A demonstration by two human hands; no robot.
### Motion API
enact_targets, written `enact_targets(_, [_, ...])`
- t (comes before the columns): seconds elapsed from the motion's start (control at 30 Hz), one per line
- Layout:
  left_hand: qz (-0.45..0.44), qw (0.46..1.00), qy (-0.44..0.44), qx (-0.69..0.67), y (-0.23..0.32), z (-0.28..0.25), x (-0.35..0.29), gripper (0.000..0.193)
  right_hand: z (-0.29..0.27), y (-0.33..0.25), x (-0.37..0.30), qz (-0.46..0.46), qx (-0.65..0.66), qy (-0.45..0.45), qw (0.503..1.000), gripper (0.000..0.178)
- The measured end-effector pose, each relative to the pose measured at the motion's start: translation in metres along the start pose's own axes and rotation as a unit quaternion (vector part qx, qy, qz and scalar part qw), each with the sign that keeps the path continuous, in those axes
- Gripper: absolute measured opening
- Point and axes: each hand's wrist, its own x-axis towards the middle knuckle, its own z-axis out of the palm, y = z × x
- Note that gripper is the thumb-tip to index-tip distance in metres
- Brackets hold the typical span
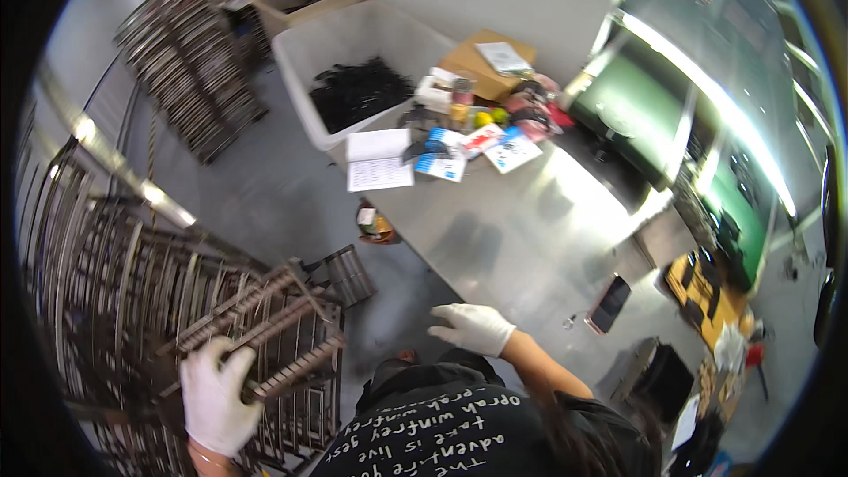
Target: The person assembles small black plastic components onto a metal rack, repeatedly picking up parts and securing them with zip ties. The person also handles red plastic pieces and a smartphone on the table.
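Both hands wear white gloves. My left hand (216, 399) is at the lower left, its fingers closed over the edge of a brown metal rack (281, 322) with ridged, toothed bars. That rack is tilted above a stack of similar metal racks (115, 300); whether it rests on them I cannot tell. In front of my body, beside the near edge of the metal table (495, 252), my right hand (477, 329) hangs in the air. Its fingers are stretched out to the left and hold nothing.
A white bin (300, 93) of black parts stands beyond the table. Open booklets (380, 159), packets and a cardboard box (486, 62) crowd the table's far end. A phone (608, 304) lies at right, near a green machine (636, 106). More racks (190, 62) are stacked far left.
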Motion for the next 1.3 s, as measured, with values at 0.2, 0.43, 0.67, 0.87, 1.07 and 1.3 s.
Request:
enact_targets(0.2, [-0.027, 0.689, -0.044, -0.723, 0.104, 0.155, 0.109, 0.021, 0.015, 0.025, 0.014, -0.037, 0.308, 0.324, 0.894, 0.050])
enact_targets(0.43, [-0.204, 0.277, -0.261, -0.902, 0.246, 0.362, 0.159, 0.033, -0.094, 0.191, 0.022, 0.209, 0.065, 0.235, 0.947, 0.047])
enact_targets(0.67, [-0.307, 0.430, -0.234, -0.816, 0.285, 0.354, 0.127, 0.038, -0.182, 0.386, 0.077, 0.240, 0.102, 0.582, 0.770, 0.035])
enact_targets(0.87, [-0.192, 0.669, -0.466, -0.546, 0.248, 0.312, 0.156, 0.044, -0.271, 0.560, 0.085, 0.153, 0.596, 0.548, 0.567, 0.060])
enact_targets(1.07, [-0.109, 0.753, -0.190, -0.621, 0.245, 0.208, 0.217, 0.025, -0.260, 0.454, 0.053, -0.065, 0.632, 0.539, 0.553, 0.018])
enact_targets(1.3, [0.082, 0.789, -0.015, -0.608, 0.322, 0.241, 0.293, 0.037, -0.159, 0.160, -0.024, -0.180, 0.182, 0.350, 0.901, 0.033])
